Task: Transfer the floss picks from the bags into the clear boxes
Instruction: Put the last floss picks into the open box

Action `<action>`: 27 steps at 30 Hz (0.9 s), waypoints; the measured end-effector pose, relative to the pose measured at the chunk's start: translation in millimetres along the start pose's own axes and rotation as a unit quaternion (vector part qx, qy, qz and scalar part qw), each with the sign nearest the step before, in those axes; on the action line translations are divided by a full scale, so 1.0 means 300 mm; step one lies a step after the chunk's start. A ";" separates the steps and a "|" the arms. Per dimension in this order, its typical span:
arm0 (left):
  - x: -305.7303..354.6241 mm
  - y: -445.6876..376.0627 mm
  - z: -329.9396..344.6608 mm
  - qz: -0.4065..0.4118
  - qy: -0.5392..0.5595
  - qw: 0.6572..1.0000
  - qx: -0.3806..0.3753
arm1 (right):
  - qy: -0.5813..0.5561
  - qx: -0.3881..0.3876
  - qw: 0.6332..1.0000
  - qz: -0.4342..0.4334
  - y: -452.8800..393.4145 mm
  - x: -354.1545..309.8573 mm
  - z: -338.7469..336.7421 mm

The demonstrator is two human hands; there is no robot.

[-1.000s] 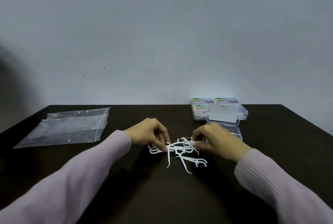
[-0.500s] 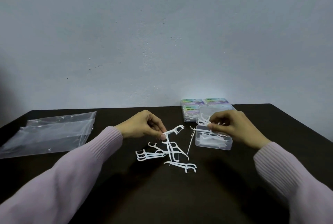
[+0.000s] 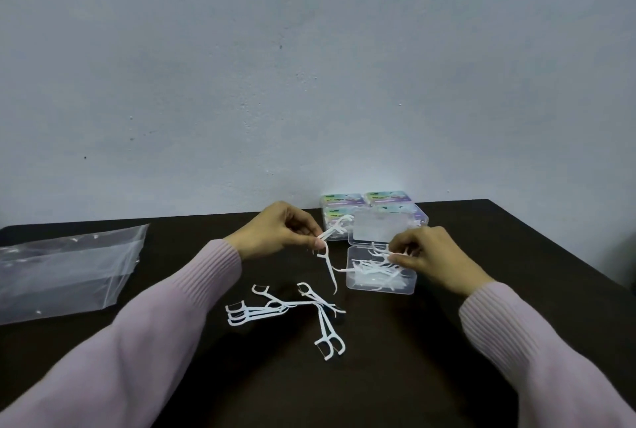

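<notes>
the left hand (image 3: 275,236) pinches two floss picks (image 3: 332,245) above the desk (image 3: 413,376); the right hand (image 3: 430,255) pinches picks over the open clear box (image 3: 380,274) near the far edge. loose picks (image 3: 285,310) lie mid-desk, empty bags (image 3: 65,272) at the left edge.

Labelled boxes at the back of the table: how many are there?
4, in a two-by-two block against the wall: back left, back right, front left, front right. The open box's raised lid covers much of the front pair; more may be hidden.
</notes>
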State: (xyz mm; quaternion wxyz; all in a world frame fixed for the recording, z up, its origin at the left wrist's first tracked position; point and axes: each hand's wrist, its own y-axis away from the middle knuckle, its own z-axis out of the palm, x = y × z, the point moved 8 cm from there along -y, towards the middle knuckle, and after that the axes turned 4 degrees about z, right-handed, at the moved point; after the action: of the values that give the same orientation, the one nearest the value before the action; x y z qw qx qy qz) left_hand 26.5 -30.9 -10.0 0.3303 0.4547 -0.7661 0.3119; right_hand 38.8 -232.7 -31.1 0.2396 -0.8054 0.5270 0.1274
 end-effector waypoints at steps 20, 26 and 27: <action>-0.060 -0.087 0.122 -0.049 0.166 0.977 0.126 | -0.071 -0.072 0.995 -0.008 0.018 -0.081 0.049; -0.040 -0.096 0.162 -0.019 0.134 0.986 0.098 | -0.111 -0.040 0.993 -0.005 0.017 -0.049 -0.014; -0.030 -0.098 0.172 -0.010 0.106 0.990 0.089 | -0.112 -0.034 0.993 -0.002 0.015 -0.039 -0.024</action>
State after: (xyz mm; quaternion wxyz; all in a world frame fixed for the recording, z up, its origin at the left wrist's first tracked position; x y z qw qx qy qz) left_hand 44.9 -78.2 -42.2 0.3710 0.4540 -0.6917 0.4217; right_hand 29.4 -228.7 -20.7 0.2702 -0.7946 0.4907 0.2342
